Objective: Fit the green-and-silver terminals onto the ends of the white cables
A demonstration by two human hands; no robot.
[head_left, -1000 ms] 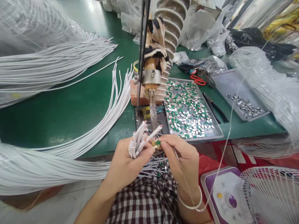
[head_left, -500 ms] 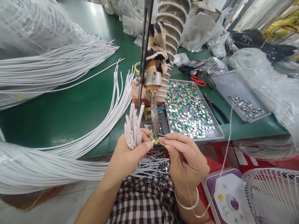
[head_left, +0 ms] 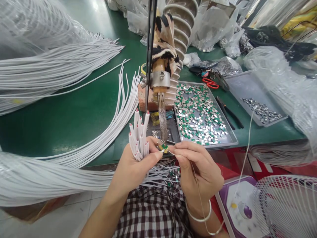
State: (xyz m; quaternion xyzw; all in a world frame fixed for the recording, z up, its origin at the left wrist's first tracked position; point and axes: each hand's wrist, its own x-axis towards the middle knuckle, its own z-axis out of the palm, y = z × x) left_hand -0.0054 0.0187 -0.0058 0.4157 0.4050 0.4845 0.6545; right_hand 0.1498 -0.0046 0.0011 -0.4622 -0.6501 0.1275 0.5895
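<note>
Fingers: left hand (head_left: 135, 168) grips white cables (head_left: 138, 138); right hand (head_left: 198, 168) pinches, probably, solder wire (head_left: 244, 158); soldering iron (head_left: 162, 115) above.

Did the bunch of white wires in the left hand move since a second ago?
Yes. The white wire bunch swung from leaning right, toward the soldering iron tip, to standing upright left of it.

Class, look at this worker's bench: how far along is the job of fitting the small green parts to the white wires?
Done: finished wire ends lie in the lap. In hand: the left hand grips a wire bundle; the right hand holds solder wire to a green part under the iron tip. Left: the tray holds many parts, and loose wires wait.
</note>
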